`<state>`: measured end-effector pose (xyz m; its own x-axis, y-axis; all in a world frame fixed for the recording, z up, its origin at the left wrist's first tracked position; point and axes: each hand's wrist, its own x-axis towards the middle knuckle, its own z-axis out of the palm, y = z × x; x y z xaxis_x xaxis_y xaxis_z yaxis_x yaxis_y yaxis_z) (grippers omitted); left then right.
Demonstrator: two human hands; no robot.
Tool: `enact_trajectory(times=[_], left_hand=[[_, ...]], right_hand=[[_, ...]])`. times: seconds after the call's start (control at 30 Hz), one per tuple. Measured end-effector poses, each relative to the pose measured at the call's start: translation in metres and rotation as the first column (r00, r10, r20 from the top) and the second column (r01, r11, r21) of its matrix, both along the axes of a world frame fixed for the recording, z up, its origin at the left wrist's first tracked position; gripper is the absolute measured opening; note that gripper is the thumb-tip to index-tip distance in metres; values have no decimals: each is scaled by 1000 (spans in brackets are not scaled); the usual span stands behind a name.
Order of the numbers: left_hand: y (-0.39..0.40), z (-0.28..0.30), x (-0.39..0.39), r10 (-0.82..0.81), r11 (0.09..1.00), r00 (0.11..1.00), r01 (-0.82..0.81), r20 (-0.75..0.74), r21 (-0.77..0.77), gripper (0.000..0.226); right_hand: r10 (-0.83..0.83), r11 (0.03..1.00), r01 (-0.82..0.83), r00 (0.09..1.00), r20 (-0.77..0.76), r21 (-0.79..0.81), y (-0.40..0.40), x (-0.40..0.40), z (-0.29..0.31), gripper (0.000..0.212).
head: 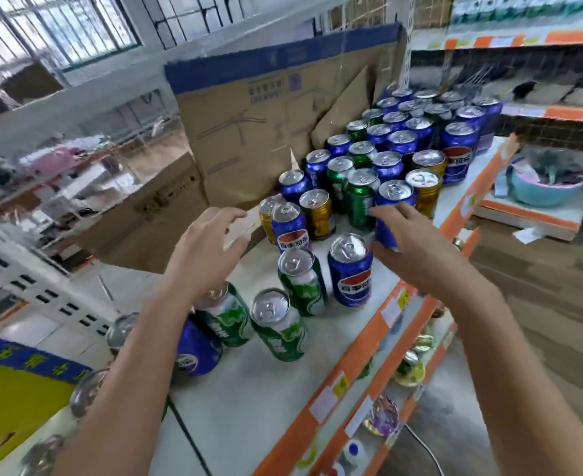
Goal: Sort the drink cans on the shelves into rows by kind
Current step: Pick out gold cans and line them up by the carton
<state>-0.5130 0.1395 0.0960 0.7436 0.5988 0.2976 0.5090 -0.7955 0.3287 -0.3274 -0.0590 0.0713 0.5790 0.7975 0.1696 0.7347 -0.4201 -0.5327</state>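
Observation:
Blue, green and gold drink cans stand mixed on the white top shelf (255,413). My right hand (417,249) grips a blue can (391,207) at the near end of the packed group, fingers curled round its side. A green can (360,197) and a gold can (425,188) stand right beside it. My left hand (204,249) hovers open above the shelf, fingers spread, left of a blue can (288,225) and a gold can (317,211). Nearer to me stand a loose blue can (350,273) and green cans (302,281) (278,324) (228,314).
A tall cardboard box (248,132) stands behind the cans on the left. The shelf's orange front edge (362,359) runs along the right, with lower shelves of small goods below it. More cans (194,348) sit under my left forearm. A teal basin (547,187) rests on a far shelf.

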Motion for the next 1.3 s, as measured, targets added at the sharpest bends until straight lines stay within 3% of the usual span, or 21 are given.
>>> enact_trajectory(times=[0.27, 0.37, 0.53, 0.67, 0.77, 0.87, 1.07, 1.2, 1.3], left_hand=[[81, -46, 110, -67, 993, 949, 31, -309, -118, 40], [97, -51, 128, -108, 991, 896, 61, -431, -120, 61], [110, -54, 138, -101, 995, 840, 76, -533, -68, 63], [112, -60, 136, -66, 996, 873, 31, -483, -79, 55], [111, -56, 130, -44, 995, 881, -3, -470, -98, 43], [104, -49, 114, -18, 993, 915, -29, -403, -112, 45], [74, -4, 65, 133, 986, 980, -146, -151, -83, 69], [42, 38, 16, 250, 967, 961, -242, 116, -81, 71], [15, 62, -26, 282, 959, 935, -266, 215, -99, 74]], right_hand=[[243, 952, -232, 970, 32, -199, 110, 72, -14, 59], [293, 912, -247, 951, 100, -327, 145, 86, -25, 66], [344, 858, -237, 924, 167, -456, 176, 83, -40, 59], [298, 890, -170, 919, 258, -423, 177, 77, -44, 48], [252, 901, -161, 950, 184, -403, 170, 77, -39, 49], [209, 915, -165, 974, 82, -368, 157, 78, -34, 57], [66, 988, -58, 997, 51, -144, 122, 62, 31, 75], [131, 987, -136, 990, 56, 86, 94, 28, 76, 68], [240, 961, -245, 969, 55, 127, 77, -13, 92, 69]])
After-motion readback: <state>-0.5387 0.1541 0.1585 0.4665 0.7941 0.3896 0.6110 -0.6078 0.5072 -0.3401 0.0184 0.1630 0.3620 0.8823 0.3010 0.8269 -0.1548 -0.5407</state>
